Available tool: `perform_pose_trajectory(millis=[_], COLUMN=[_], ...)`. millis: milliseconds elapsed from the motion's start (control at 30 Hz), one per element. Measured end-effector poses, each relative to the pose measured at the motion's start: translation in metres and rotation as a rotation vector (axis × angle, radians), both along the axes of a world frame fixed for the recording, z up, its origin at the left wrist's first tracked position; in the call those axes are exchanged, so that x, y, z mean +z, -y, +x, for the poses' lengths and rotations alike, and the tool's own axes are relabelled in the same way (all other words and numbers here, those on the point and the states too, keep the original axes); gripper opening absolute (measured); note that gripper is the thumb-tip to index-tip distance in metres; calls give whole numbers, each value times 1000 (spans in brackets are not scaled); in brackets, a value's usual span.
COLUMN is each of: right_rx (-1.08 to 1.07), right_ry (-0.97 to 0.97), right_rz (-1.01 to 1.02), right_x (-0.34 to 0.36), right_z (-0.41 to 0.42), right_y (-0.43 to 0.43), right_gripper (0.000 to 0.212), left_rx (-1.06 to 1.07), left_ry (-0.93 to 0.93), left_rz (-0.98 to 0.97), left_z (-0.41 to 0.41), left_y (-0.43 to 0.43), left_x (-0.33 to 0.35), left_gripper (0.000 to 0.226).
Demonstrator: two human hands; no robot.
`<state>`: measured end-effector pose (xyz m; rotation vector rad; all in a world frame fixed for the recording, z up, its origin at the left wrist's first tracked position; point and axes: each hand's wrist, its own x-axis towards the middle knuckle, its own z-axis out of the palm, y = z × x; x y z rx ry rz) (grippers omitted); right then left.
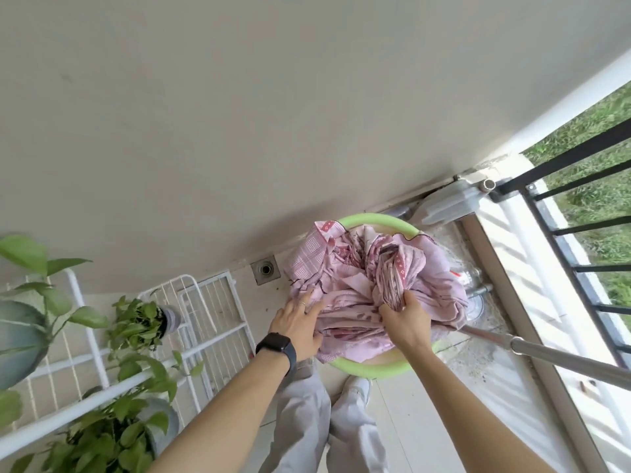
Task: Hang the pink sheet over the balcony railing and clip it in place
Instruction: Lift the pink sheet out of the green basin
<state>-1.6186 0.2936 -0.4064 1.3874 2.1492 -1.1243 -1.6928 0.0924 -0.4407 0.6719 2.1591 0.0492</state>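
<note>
The pink patterned sheet (345,274) lies bunched in a round green basin (375,220) on the balcony floor. My right hand (406,319) grips a gathered fold of the sheet at the heap's right side. My left hand (298,324), with a black watch on the wrist, rests on the heap's left side, fingers spread over the fabric. The black balcony railing (560,162) runs along the right edge, beyond a white ledge. No clip shows in view.
A white wire rack (208,302) and potted green plants (136,322) stand at the left. A metal pole (546,353) slants across the right, near the basin. A floor drain (265,269) sits by the beige wall. My feet stand just before the basin.
</note>
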Motion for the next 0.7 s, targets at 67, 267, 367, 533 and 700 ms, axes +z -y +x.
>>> perform_pose_trajectory(millis=[67,267,367,533,700], right_rx=[-27,11,-2,53,89], right_ry=[-87,-353,-535,-689,-716], right_rz=[-36,-18,-46,-207,118], right_x=[41,194,268,355,369], right_z=[4,21,33,69,104], right_y=[6,30,31,0,-35], right_gripper=[10,14,15,12,69], left_rx=[11,90,201,389,344], left_ry=[8,-59,-115,-234,-418], left_rz=[34,379,520,762,904], left_z=[-3,17,27,18,7], left_y=[-9,-44,-59,-71,-74], left_x=[40,184,255,358,459], left_gripper=[89,125,95,52,39])
